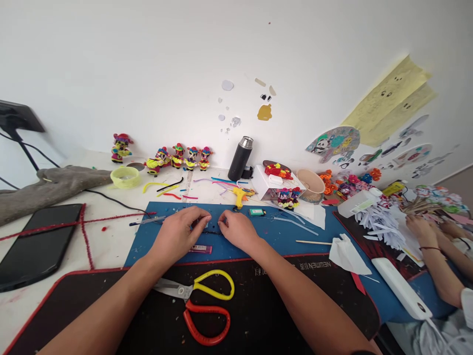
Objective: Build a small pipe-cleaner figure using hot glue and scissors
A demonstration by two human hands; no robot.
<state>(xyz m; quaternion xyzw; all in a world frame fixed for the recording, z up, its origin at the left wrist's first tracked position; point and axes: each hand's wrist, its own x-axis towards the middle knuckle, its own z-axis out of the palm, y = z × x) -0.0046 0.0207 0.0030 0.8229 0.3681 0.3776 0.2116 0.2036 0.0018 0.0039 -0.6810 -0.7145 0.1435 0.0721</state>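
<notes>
My left hand is over the blue mat, its thumb and fingertips drawn together; what they hold is too small to name. To its right, my right hand is closed in a pinch, with its contents hidden. A thin dark strand lies between the two hands near the fingertips. Just below my left hand is a pink packet. Scissors with one yellow and one red handle lie between my forearms on the black mat.
Behind the hands are a yellow glue gun, a green lighter, a black flask and small figures. A phone lies left. A white power strip and another person's hands are at the right.
</notes>
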